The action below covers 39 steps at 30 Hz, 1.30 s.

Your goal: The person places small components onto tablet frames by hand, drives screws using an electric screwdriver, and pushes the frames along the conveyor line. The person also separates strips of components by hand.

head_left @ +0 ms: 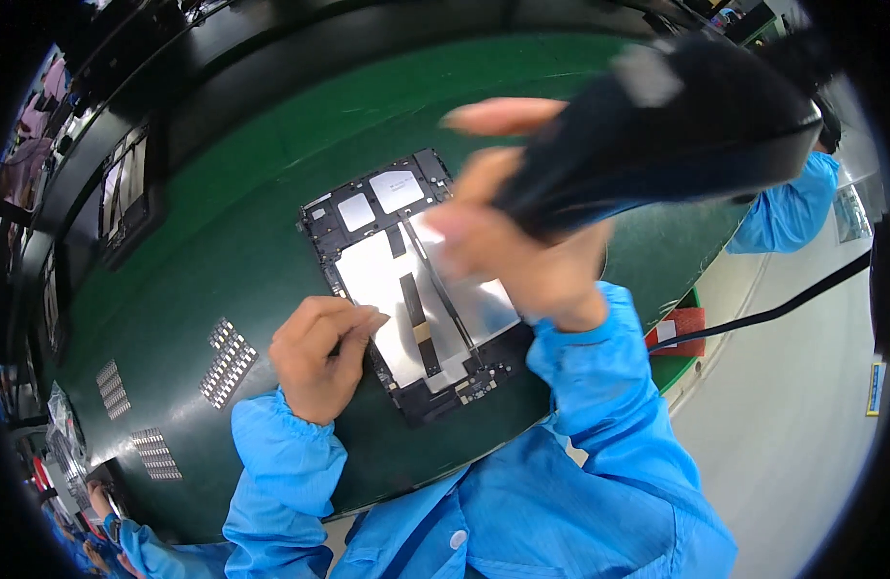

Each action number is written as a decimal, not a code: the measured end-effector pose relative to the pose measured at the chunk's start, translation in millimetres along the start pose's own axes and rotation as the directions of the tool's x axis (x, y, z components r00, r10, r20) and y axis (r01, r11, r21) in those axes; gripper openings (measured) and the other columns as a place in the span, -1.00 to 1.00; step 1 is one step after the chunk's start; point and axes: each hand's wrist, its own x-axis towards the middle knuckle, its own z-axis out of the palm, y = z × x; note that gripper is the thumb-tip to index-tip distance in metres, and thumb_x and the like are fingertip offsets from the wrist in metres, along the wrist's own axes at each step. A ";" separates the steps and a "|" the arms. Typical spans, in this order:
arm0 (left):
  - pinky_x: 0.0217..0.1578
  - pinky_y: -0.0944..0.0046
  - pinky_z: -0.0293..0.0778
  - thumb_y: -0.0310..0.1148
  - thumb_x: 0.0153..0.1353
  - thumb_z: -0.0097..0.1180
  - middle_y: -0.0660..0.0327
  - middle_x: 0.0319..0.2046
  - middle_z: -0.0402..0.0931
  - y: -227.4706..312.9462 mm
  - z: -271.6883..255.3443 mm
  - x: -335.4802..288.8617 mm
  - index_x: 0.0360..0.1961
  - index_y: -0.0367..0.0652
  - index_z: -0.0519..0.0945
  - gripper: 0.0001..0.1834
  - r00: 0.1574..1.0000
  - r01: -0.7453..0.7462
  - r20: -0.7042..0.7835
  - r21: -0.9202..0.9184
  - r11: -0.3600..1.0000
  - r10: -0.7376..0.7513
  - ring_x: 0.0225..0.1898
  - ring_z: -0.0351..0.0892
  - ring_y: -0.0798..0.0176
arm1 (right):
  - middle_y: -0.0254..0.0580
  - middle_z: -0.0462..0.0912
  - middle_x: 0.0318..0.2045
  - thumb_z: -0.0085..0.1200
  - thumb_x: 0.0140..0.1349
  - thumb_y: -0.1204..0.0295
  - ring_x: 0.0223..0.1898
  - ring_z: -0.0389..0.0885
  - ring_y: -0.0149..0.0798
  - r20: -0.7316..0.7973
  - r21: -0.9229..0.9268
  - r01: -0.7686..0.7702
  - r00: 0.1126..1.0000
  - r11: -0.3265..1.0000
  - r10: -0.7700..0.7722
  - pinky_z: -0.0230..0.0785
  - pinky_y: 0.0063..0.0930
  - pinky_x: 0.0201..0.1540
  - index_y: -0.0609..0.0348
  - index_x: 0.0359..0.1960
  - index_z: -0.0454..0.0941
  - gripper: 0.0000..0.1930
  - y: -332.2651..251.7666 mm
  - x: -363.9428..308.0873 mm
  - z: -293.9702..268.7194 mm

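An opened tablet (373, 265) lies at a slant on the green table, its silver inside plates, black ribbon strips and dark circuit edges showing. Over its left edge rests my left hand (319, 352), thumb and forefinger pinched together; whatever is between them is too small to make out. My right hand (537, 261), blurred by motion, is raised above the tablet's right side. It is closed around a bulky black handheld scanner (667, 135), which comes close to the camera and hides part of the table behind.
Several sheets of small parts (228, 362) lie left on the green table (252, 174). Dark racks holding tablet-like panels (126, 183) stand far left. A red box (686, 328) and black cable (802, 307) are at right. Other people's blue sleeves (788, 212) show at both sides.
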 end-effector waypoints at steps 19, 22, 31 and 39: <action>-0.55 0.59 0.30 -0.55 0.11 0.20 0.22 -0.42 0.50 -33.5 6.1 -7.2 -0.38 -0.38 0.58 -0.91 0.925 0.370 -0.057 -0.095 0.924 -0.376 -0.50 0.40 0.53 | -0.28 0.55 -0.70 0.25 -0.03 0.65 -0.72 0.50 -0.47 -0.448 0.029 -0.122 0.886 0.992 0.122 0.28 -0.65 -0.66 0.33 -0.36 0.43 -0.76 62.1 -26.9 -86.9; -0.53 0.59 0.32 -0.55 0.12 0.20 0.22 -0.42 0.50 -32.3 4.5 -6.9 -0.37 -0.38 0.58 -0.91 0.915 0.396 -0.046 -0.095 0.914 -0.401 -0.50 0.40 0.52 | -0.28 0.55 -0.70 0.27 -0.03 0.64 -0.73 0.49 -0.47 -0.430 0.057 -0.114 0.894 0.992 0.127 0.28 -0.65 -0.66 0.33 -0.38 0.43 -0.76 61.5 -26.4 -85.6; -0.36 0.33 0.46 -0.60 0.09 0.13 0.06 -0.32 0.55 -30.1 -6.6 -9.2 -0.20 -0.29 0.60 -0.79 0.975 0.223 -0.009 0.084 0.971 -0.223 -0.35 0.58 0.15 | -0.27 0.49 -0.66 0.17 0.04 0.64 -0.68 0.47 -0.41 -0.451 0.002 -0.030 0.892 1.000 0.027 0.34 -0.54 -0.61 0.20 -0.16 0.38 -0.68 34.4 -17.7 -74.6; -0.34 0.18 0.48 -0.64 0.00 0.15 0.05 -0.23 0.48 -33.6 -9.6 -26.0 -0.11 -0.32 0.53 -0.64 0.998 0.052 -0.025 0.118 0.992 -0.049 -0.29 0.51 0.01 | -0.21 0.48 -0.67 0.14 0.07 0.62 -0.70 0.49 -0.32 0.036 0.199 -0.043 0.999 0.979 0.036 0.42 -0.44 -0.58 0.20 -0.11 0.29 -0.64 8.6 28.9 52.8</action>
